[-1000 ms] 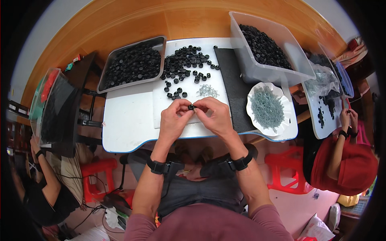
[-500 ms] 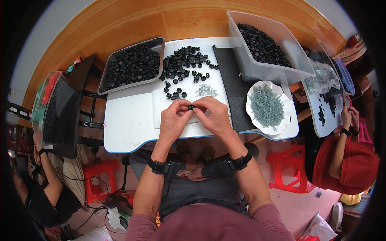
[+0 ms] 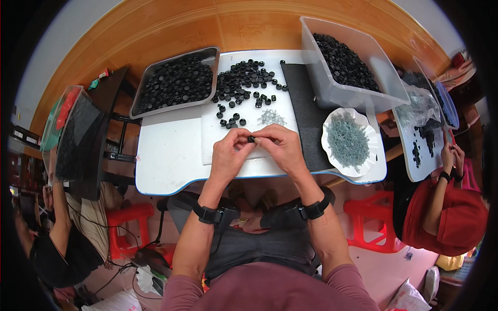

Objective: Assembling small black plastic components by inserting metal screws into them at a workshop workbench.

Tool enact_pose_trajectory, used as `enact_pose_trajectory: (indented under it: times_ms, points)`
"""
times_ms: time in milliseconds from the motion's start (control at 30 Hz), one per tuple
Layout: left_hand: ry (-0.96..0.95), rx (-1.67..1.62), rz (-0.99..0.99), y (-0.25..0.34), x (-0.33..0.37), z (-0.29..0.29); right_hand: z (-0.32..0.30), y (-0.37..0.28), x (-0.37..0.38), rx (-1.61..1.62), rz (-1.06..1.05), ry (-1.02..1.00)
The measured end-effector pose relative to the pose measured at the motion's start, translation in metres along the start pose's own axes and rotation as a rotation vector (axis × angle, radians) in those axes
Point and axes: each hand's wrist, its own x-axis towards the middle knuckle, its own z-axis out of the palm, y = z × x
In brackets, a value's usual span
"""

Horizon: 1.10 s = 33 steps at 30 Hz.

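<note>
Both hands meet above the near edge of the white work board [image 3: 209, 142]. Between the fingertips of my left hand [image 3: 230, 152] is a small black round cap-like part [image 3: 251, 139]. My right hand [image 3: 281, 149] pinches the same part from the other side, its thumb and fingers closed; whether it also holds a smaller piece is hidden. Just beyond the fingers lies a little heap of thin grey-green screw-like pieces [image 3: 272, 117]. Loose black parts [image 3: 244, 94] of the same round kind spread farther back on the board.
A metal tray [image 3: 139, 112] full of black parts stands at the left, and a deep translucent bin [image 3: 358, 97] of them at the back right. A white scalloped plate [image 3: 330, 160] heaped with grey-green pieces sits beside a dark mat [image 3: 306, 116]. Other people work on both sides.
The table and its contents sit slightly farther right in the picture. My hands stay together on the black part, with only a small shift of the fingers. The left co-worker's arm has moved.
</note>
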Motion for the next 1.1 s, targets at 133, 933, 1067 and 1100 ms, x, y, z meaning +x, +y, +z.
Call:
enact_pose_trajectory:
  times_ms: [133,933,1067,1100]
  points:
    - [0.061,-0.019,0.051,-0.0053,0.001,0.0033,0.0009,-0.0013,0.0015,0.015,0.041,-0.01]
    - [0.068,-0.05,0.007,-0.0034,-0.0001,0.0021,-0.0017,0.0003,0.0049,0.088,0.252,-0.038]
    - [0.053,-0.019,0.019,-0.0051,0.0006,0.0008,-0.0019,0.0009,0.0046,0.075,0.217,-0.043]
    - [0.047,-0.012,0.023,-0.0058,0.0008,0.0008,-0.002,0.0,0.0045,0.042,0.204,-0.042]
